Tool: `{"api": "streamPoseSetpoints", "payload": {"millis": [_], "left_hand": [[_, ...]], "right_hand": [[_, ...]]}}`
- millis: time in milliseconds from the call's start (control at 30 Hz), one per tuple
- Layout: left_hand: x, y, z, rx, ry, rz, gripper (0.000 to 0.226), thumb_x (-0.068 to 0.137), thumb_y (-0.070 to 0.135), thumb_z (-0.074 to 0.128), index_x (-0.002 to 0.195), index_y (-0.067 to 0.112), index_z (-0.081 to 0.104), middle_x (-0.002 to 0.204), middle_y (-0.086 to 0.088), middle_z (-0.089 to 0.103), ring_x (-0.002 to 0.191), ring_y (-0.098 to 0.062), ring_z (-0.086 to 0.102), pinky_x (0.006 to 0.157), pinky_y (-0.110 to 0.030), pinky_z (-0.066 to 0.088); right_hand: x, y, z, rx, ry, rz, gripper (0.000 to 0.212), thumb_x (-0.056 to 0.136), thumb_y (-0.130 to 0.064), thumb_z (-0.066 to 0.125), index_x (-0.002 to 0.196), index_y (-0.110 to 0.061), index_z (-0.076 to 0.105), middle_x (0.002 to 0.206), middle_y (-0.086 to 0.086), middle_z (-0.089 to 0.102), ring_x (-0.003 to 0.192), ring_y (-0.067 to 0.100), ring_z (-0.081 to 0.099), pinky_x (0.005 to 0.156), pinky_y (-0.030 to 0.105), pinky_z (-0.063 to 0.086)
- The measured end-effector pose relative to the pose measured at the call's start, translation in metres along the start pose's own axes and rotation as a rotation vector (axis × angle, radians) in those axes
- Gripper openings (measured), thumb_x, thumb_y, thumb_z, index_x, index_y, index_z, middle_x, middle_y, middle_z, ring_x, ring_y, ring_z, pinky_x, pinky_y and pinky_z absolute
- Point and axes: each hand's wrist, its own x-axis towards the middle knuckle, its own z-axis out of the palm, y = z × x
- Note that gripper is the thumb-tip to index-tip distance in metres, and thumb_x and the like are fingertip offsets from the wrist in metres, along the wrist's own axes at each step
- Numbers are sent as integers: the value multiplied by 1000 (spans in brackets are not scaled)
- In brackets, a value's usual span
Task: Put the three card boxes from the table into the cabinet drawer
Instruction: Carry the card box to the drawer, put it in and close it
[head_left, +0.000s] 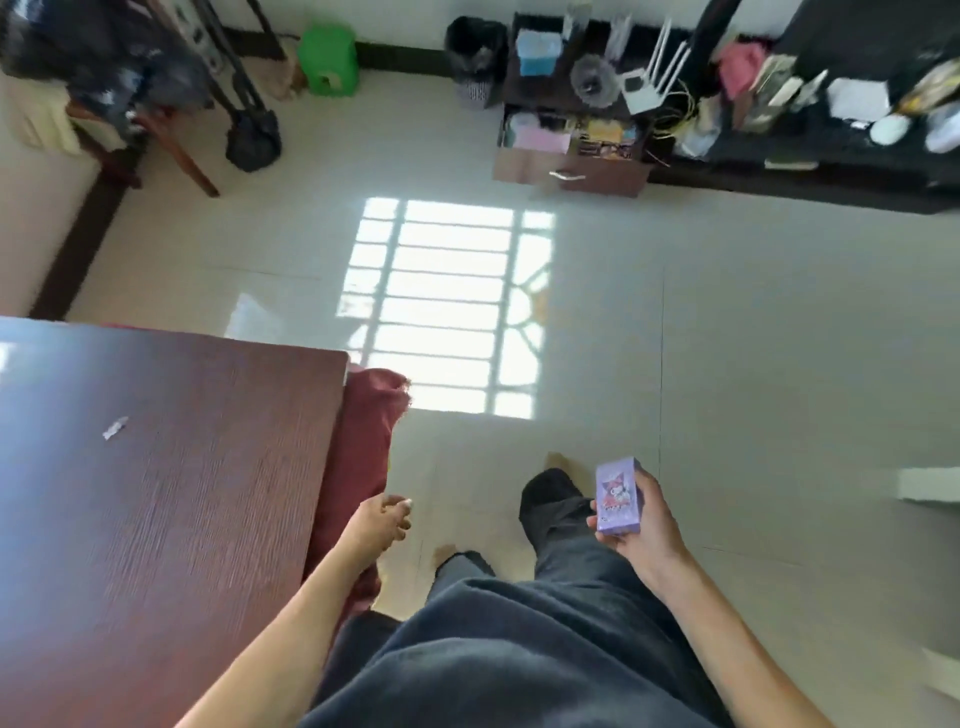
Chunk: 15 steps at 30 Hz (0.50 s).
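One purple rectangular card box (619, 496) is in view, pinched upright in the right hand (641, 527) grip. Left hand (383, 519) hangs loosely curled, holding nothing, beside the dark wooden counter (156, 493) right edge.

1 purple card box (620, 496) shows, held in 1 of 2 bare hands. There is 1 dark wooden table (171, 493) bearing 1 white scrap (115, 428), 1 open drawer (571, 156), 1 green stool (328, 61), 1 black bin (475, 60) and 1 white router (652, 78).
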Motion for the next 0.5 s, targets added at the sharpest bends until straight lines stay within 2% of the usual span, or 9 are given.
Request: {"api": "streamPoseSetpoints", "payload": {"millis": [100,233,300,433,500], "left_hand": [[19,55,11,57,-2,45,24,100,25,50,114,8,61,97,-15,71,76,-19,64,63,-24,48],[37,105,31,86,-11,38,26,99,26,49,115,10,61,91,-9,72,74,-19,66,65,-29,49],[43,121,39,98,-8,10,27,99,25,49,116,8,62,90,-9,72,73,-19,66,64,-29,48],[47,141,46,111,-22,-70,28,99,26,51,115,7,63,89,-8,72,79,-20,69,66,-29,52],[56,152,43,145,-25,-87,29,98,24,54,116,4,65,89,-5,72,80,-15,68,64,-21,49]], "right_hand": [[21,-30,-25,44,17,10,54,102,-53,45,132,-11,61,97,16,66,77,29,63,63,36,52],[52,-98,-43,-3,-6,-23,55,102,-55,44,135,-14,59,116,23,65,90,31,63,69,37,52],[68,-131,-49,-13,-11,-52,54,102,-53,43,135,-12,59,119,27,64,94,33,61,69,36,52],[94,-190,-48,18,-56,-62,65,96,-60,49,137,-10,57,105,20,66,83,29,65,64,34,52],[103,-229,-38,-53,-227,-69,80,80,-73,60,128,-9,65,79,5,72,72,17,73,62,30,54]]}}
